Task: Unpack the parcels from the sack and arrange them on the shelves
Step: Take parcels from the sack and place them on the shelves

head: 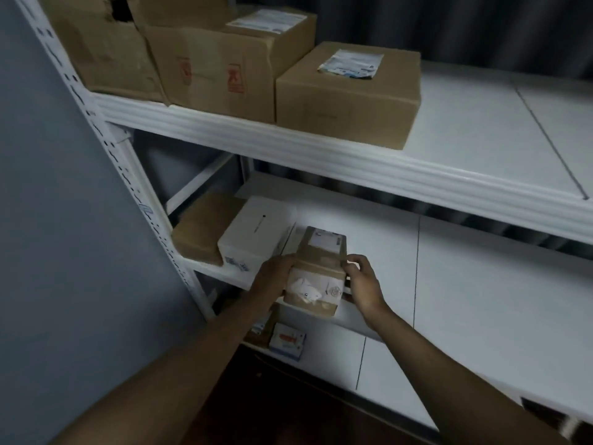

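Lowest shelf [330, 358], nearest: one small printed box [286, 341] at its left end. Middle shelf [481, 284]: both hands clamp a small brown parcel [316, 277] at the front edge, left hand [272, 277] on its left side, right hand [362, 284] on its right. Its long axis runs near to far, label end far. Left of it sit a white box [253, 234] and a brown box [199, 229]. Top shelf [481, 130]: three cartons [224, 72]. Sack not in view, so the remaining count is unknown; roughly six placed.

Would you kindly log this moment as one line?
both hands: left hand, right hand | hold: small parcel | place: middle shelf, beside white box
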